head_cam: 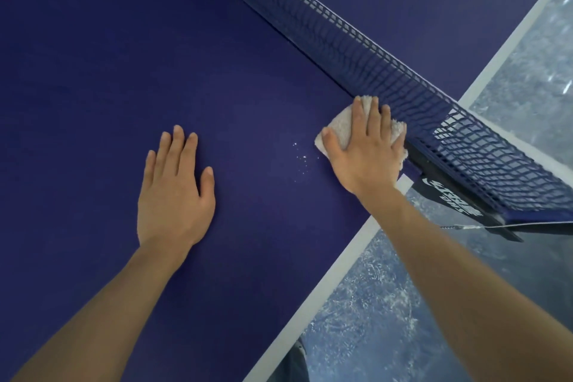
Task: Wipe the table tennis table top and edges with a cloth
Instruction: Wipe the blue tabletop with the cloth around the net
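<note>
Right hand point(364, 152): my fingers spread, pressing flat on the white cloth point(341, 127) beside the net point(387, 71).
Left hand point(175, 189): my palm flat, fingers straight, on the blue table top point(93, 87).

Position: one wide-angle camera worn on the person's head.
Direction: forward and steeply down onto the dark blue table top point(93, 71).
Nearness: close, both forearms reach in from below.
Shared: single view only.
</note>
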